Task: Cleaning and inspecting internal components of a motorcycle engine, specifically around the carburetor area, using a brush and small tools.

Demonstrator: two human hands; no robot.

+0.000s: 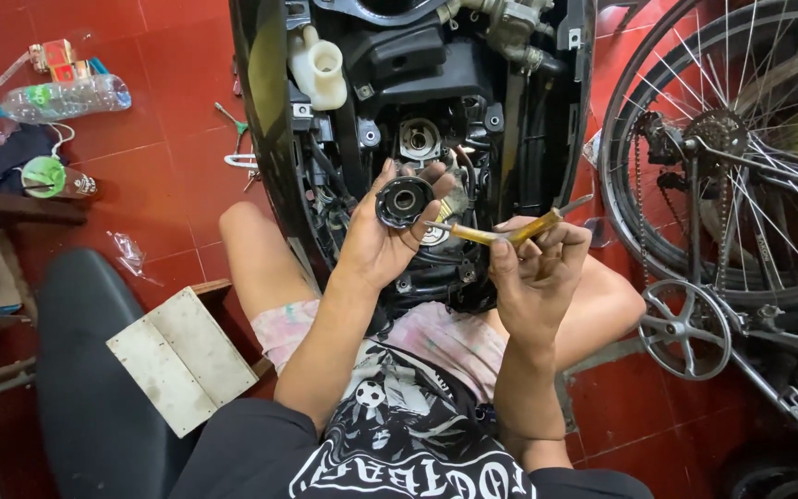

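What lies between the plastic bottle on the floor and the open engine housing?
In the head view, between the plastic bottle and the engine housing is red tiled floor with a small green-handled tool.

The bicycle wheel (741,139) is cut off by the right edge; the tool (501,236) tip blurs.

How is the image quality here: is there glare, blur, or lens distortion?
Head view: light is even and soft, with faint glare on the red floor tiles; the left hand holding the round black part and the right hand look sharp; the bicycle wheel bends slightly from wide-lens distortion.
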